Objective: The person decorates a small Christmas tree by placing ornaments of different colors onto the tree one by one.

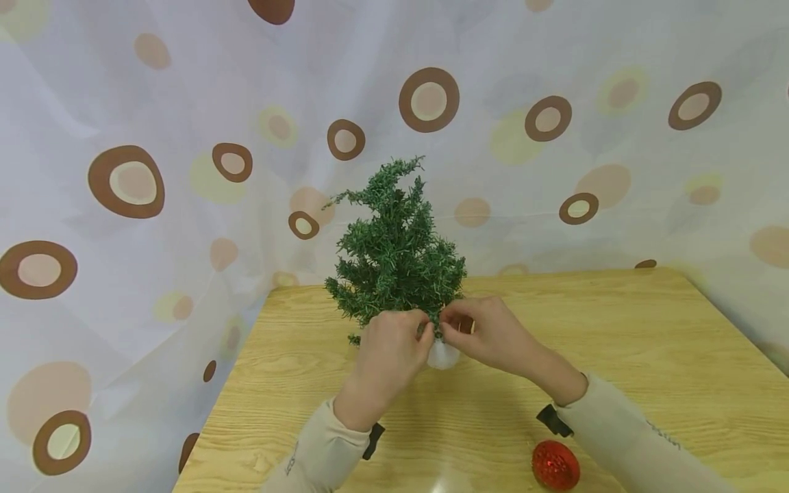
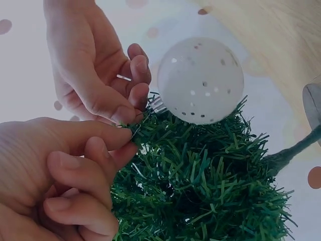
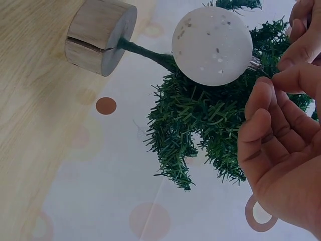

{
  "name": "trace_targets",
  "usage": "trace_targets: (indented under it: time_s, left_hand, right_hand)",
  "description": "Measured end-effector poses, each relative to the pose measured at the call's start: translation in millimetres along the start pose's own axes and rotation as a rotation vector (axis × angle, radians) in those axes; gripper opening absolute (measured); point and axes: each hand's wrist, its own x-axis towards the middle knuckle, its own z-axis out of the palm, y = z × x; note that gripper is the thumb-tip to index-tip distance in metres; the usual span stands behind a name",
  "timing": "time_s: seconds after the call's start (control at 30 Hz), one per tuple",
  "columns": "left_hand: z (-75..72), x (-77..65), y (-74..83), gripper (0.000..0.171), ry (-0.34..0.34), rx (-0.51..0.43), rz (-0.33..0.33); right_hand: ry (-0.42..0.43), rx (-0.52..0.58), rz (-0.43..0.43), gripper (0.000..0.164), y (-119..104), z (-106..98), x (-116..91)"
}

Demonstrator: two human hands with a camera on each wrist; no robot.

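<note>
A small artificial Christmas tree (image 1: 397, 253) stands on the table. At its front low branches hangs a white ball ornament (image 1: 442, 356), speckled with silvery dots and topped by a silver cap, seen large in the left wrist view (image 2: 200, 80) and right wrist view (image 3: 212, 46). My left hand (image 1: 394, 346) pinches a thin string by the cap between thumb and forefinger. From the other side, my right hand (image 1: 490, 332) pinches the same string, its other fingers loosely curled. The fingertips of both hands nearly meet beside the green branch; the string's far end is hidden.
A red glittery ball ornament (image 1: 556, 465) lies on the wooden table (image 1: 616, 342) near the right forearm. The tree's round wooden base (image 3: 100, 37) has a crack. A curtain with brown circles (image 1: 524, 55) hangs behind and to the left.
</note>
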Motion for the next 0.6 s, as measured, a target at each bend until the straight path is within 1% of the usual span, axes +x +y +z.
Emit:
trace_targets:
  time_s: [0.1, 0.17, 0.27, 0.33, 0.4, 0.47, 0.53, 0.6]
  left_hand:
    - [1.1, -0.5, -0.6, 0.008, 0.018, -0.011, 0.006]
    - [0.8, -0.8, -1.0, 0.008, 0.033, -0.046, 0.01]
    - [-0.8, -2.1, -1.2, 0.008, 0.064, -0.128, 0.009]
    - [-2.2, -2.7, -1.3, 0.008, 0.105, -0.199, 0.006]
    - [-4.6, -3.5, -1.7, 0.009, 0.168, -0.249, 0.018]
    - [-7.6, -3.9, -3.7, 0.009, 0.256, -0.285, 0.039]
    - [-10.6, -3.5, -7.5, 0.008, 0.364, -0.28, 0.059]
    - [-13.8, -2.6, -12.8, 0.006, 0.472, -0.252, 0.053]
  right_hand:
    - [-0.003, 0.006, -0.001, 0.011, 1, 0, 0]
    - [-0.006, 0.009, 0.0, 0.012, 1, 0, 1]
    - [-0.005, 0.006, -0.005, 0.012, 2, 1, 1]
    - [-0.001, 0.003, -0.011, 0.013, 2, 1, 1]
    - [0.001, 0.004, -0.012, 0.013, 3, 1, 1]
    - [-0.001, 0.008, -0.011, 0.013, 4, 2, 1]
    - [-0.002, 0.012, -0.009, 0.012, 4, 2, 2]
    - [0.001, 0.01, -0.012, 0.012, 5, 2, 2]
